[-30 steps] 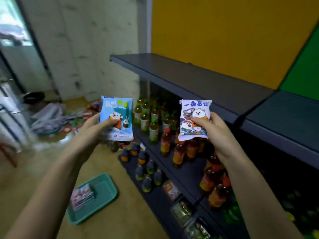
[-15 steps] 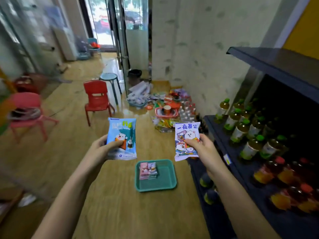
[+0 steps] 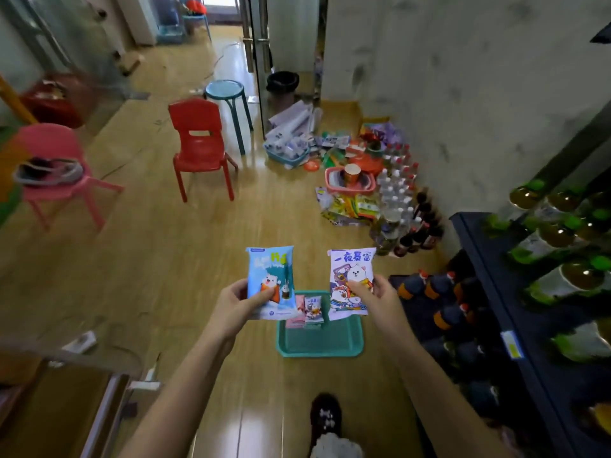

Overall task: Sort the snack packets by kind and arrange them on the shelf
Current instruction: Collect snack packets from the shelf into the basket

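Note:
My left hand [image 3: 235, 304] grips a blue snack packet [image 3: 271, 280] with a white bear on it, held upright. My right hand [image 3: 380, 297] grips a white and lilac snack packet [image 3: 351, 279] with cartoon bears and black lettering. Both packets hang above a green tray [image 3: 320, 338] on the wooden floor. In the tray lie small stacked packets [image 3: 307, 310], pink and lilac, partly hidden behind the two held ones. The dark shelf [image 3: 489, 292] stands at the right, its tiers full of drink bottles.
A red chair [image 3: 198, 143], a pink chair [image 3: 56, 166] and a blue stool [image 3: 228, 104] stand on the floor ahead. A heap of goods, a pink basket [image 3: 350, 183] and water bottles [image 3: 396, 186] lie by the wall. My foot [image 3: 325, 418] shows below the tray.
The view has swung left and down, from the shelf to the floor and tray. Both hands kept their packets and now hold them lower, over the tray.

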Motion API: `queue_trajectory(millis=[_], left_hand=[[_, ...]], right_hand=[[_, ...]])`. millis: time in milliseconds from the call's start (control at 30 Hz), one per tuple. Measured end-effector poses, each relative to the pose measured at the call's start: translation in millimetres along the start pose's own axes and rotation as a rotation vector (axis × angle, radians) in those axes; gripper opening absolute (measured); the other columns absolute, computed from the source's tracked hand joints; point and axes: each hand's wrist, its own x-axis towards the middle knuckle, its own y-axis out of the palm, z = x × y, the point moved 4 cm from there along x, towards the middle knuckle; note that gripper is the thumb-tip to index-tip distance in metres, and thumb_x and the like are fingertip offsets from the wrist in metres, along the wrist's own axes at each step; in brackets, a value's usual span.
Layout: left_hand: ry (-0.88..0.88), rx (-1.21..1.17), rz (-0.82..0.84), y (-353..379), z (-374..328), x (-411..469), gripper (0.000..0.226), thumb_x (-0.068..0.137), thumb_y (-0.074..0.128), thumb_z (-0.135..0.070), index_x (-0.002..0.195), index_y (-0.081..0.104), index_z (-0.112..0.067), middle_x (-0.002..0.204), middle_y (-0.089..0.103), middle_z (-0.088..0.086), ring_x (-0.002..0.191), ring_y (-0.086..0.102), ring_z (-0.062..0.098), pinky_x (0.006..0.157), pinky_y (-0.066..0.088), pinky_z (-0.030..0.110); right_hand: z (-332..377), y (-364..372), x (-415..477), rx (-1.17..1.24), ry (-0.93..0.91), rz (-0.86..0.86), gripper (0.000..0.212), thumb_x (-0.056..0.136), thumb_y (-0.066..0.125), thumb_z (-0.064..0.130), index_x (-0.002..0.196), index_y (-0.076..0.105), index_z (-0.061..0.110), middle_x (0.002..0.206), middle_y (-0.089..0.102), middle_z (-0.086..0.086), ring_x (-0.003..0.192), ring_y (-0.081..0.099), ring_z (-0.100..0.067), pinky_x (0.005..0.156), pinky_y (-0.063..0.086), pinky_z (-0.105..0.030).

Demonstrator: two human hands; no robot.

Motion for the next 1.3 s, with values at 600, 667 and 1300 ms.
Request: queue_trajectory(millis=[600, 667, 1300], left_hand=[[-0.401, 0.019, -0.160, 39.4, 356.8, 368.6, 0.012, 0.076, 0.072, 0.001, 0.077, 0.061, -0.004, 0.076, 0.066, 0.009, 0.045, 0.063, 0.004, 0.044, 0.050, 0.015], [-0.406, 0.059, -0.142, 39.8, 409.8, 404.7, 0.012, 0.076, 0.072, -0.001, 0.081, 0.062, 0.000, 0.078, 0.066, 0.010, 0.049, 0.063, 0.007, 0.046, 0.051, 0.015], [-0.028, 0.724, -0.263, 35.8, 605.1, 518.6, 0.044, 0.068, 0.077, -0.045, 0.076, 0.045, -0.015, 0.071, 0.049, -0.003, 0.065, 0.046, 0.018, 0.059, 0.034, 0.031]], right_hand=[[-374.1, 57.9, 335.1, -0.158, 0.385, -0.066, 0.004, 0.093, 0.053, 0.025, 0.096, 0.052, 0.022, 0.104, 0.063, -0.009, 0.094, 0.060, -0.023, 0.092, 0.045, -0.042], [-433.6, 65.1, 368.6, -0.183, 0.408, -0.077, 0.011, 0.093, 0.051, 0.025, 0.101, 0.053, 0.016, 0.110, 0.062, -0.013, 0.099, 0.058, -0.028, 0.094, 0.043, -0.044], [-654.2, 85.0, 479.5, -0.593, 0.099, -0.190, 0.034, 0.084, 0.063, 0.039, 0.093, 0.057, 0.007, 0.091, 0.051, -0.006, 0.087, 0.053, -0.026, 0.071, 0.038, -0.032]])
